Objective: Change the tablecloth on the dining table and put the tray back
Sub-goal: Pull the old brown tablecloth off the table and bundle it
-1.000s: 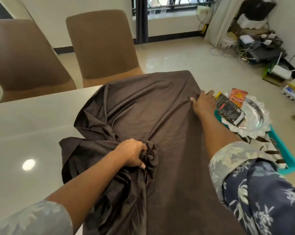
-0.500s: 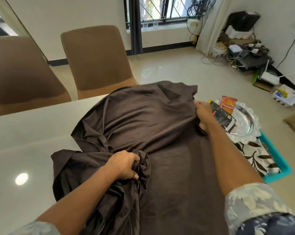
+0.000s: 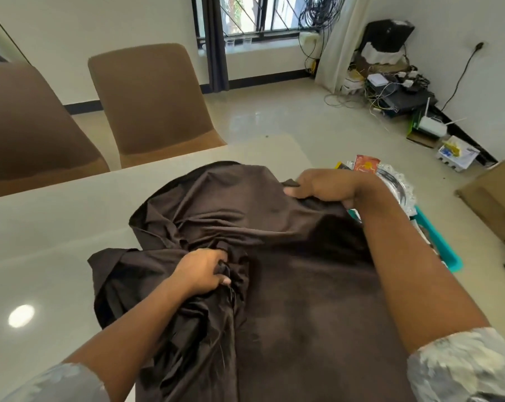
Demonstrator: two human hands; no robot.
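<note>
Head view: glossy table (image 3: 57,227), two chairs (image 3: 152,103) behind it. Left hand (image 3: 202,272) bunches brown tablecloth (image 3: 303,300); right hand (image 3: 323,185) pinches its far edge.

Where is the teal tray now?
The teal tray lies at the right of the head view, beside the brown cloth, partly behind the right forearm, under the silver plate.

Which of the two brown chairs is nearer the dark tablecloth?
The right-hand chair, whose whole back shows; the left-hand chair stands farther from the tablecloth, cut by the frame's edge.
</note>
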